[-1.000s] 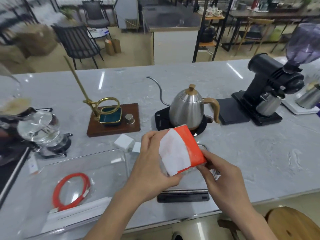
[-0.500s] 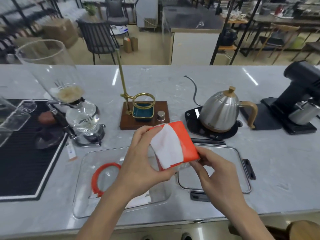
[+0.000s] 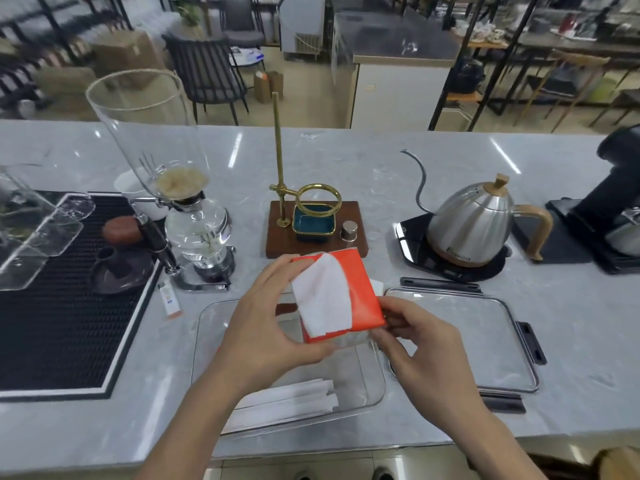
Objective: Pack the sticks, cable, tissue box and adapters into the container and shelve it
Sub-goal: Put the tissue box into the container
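Observation:
An orange tissue box (image 3: 360, 292) with a white tissue folded over its top hangs above the clear container (image 3: 375, 379). My left hand (image 3: 266, 327) grips its left side, thumb under the near edge. My right hand (image 3: 415, 337) pinches its right near corner. White wrapped sticks (image 3: 287, 401) lie in the container's near part. The red cable is almost wholly hidden behind my left hand. A white adapter (image 3: 378, 286) peeks out behind the box on the counter.
The container's clear lid (image 3: 485, 327) with black clips lies to the right. Behind stand a siphon brewer (image 3: 187, 216), a wooden dripper stand (image 3: 315, 223), a steel kettle (image 3: 474, 220) and a black grinder (image 3: 616, 202). A black mat (image 3: 59, 306) covers the left.
The view has swung left, so the container now sits under my hands. The tissue box has come lower over the container, held the same way by both hands.

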`<state>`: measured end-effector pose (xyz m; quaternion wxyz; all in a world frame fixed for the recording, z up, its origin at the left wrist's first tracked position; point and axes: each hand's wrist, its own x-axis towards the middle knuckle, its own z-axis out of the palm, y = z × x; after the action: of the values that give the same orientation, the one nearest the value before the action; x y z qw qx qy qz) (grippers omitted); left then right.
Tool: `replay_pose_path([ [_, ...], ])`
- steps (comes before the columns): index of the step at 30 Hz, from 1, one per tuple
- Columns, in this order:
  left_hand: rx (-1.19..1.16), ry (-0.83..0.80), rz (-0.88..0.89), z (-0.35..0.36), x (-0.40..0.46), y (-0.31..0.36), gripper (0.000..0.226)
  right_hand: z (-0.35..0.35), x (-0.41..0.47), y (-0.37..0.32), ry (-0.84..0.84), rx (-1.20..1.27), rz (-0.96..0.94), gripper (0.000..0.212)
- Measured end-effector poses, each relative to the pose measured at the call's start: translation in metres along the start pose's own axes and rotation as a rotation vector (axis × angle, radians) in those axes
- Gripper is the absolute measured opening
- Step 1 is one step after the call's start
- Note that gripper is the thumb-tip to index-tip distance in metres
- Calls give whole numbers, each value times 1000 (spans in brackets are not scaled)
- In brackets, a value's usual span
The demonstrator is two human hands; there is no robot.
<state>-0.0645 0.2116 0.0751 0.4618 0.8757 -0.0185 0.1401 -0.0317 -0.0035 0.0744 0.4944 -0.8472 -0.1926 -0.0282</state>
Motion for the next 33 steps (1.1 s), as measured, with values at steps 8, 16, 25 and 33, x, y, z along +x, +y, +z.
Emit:
replay_pose_path([
  [8, -20, -10, -19, -7, -10, -15, 93, 10, 2, -2, -161, 188, 170, 46],
  [16, -34, 29, -93, -6, -17, -21, 104, 20, 6, 0, -148, 499, 305, 36],
  [25, -265, 65, -199, -10, -17, -27, 94, 26, 17, 4, 96, 638, 387, 11],
  [33, -444, 163, -299, -7, -24, -25, 29, 36, 24, -3, 130, 655, 391, 12],
])
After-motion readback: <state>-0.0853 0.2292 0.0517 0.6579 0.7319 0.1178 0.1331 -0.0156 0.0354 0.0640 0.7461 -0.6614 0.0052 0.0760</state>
